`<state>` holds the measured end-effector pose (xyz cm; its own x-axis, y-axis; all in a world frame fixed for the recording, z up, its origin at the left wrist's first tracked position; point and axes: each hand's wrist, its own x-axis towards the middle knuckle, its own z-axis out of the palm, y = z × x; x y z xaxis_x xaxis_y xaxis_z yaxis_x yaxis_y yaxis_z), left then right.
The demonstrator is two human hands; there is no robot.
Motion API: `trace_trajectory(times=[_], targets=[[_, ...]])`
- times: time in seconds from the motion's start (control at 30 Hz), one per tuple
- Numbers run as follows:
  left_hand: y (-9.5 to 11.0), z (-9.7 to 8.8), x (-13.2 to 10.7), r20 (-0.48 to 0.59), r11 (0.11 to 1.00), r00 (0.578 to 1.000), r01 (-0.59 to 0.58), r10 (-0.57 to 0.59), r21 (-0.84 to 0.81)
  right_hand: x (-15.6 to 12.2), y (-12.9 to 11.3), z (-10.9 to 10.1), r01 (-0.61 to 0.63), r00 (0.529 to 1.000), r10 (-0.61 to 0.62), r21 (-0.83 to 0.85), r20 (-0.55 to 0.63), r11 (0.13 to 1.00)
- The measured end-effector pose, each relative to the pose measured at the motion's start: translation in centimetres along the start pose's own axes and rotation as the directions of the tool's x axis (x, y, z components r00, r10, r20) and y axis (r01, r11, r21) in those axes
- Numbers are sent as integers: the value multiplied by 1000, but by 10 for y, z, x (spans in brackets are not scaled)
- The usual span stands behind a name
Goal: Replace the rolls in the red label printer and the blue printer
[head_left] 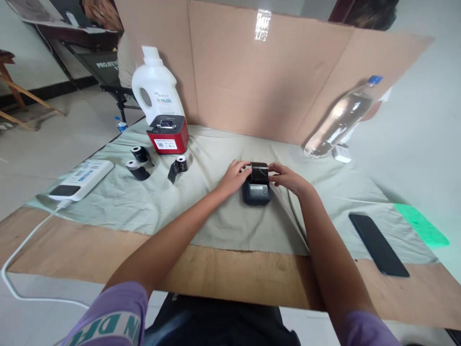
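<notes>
- Beyond both hands, a cardboard panel (248, 72) is stood upright, and a pale cloth (212, 230) is spread beneath them.
- Well to the left of the left hand and farther off, a white jug (156, 89) is placed, with a red box (173, 137) set just in front of it.
- The left hand (234, 177) is brought against the left side of a shiny black piece; its fingers are bent and kept close together near the top edge. Contact seems to be made, but whether the piece is firmly gripped cannot be told.
- The right hand (286, 179) is set opposite, its thumb and fingers held partly apart at the right side of the same piece; whether it is pinched or only touched there cannot be told.
- Between the two hands and slightly nearer the body, a small black device (257, 193) is rested on the cloth. Neither hand is clearly nearer, and the line of device and piece is run roughly away from the body, across the gap between the hands.
- At the device's far end, directly between the fingertips, the shiny black piece (259, 172) is framed by both hands.
</notes>
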<state>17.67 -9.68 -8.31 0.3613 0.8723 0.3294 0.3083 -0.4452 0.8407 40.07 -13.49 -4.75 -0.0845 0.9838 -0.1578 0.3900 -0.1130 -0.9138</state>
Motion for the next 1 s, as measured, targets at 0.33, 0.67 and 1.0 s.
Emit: trace_trajectory(times=[0.33,0.67,1.0], targets=[[-26,-12,9,393,943,917,188,-69,-275,-2,-4,4,-179,981,162,169,108,969],[-29,-3,-16,170,990,976,-131,138,-51,-37,15,53,-96,905,133,110,-403,989],[-7,-11,-38,350,863,855,-466,382,194,-58,21,122,38,769,-393,-577,-504,816]])
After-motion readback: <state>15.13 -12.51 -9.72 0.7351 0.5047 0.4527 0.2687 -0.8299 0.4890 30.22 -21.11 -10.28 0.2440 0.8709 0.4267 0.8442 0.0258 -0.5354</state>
